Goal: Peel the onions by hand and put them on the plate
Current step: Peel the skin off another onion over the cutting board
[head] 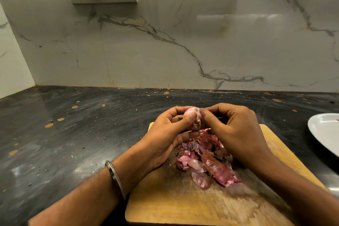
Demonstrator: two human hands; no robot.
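both forearms come in from the bottom of the frame and meet at center; left hand [170,130] is cupped palm-up with fingers curled, right hand [233,126] is knuckles-up, fingertips pinching right against the left thumb

The one camera sits on my head, looking forward and down, close over the cutting board [183,205], with the marble wall [183,42] rising well behind that board.
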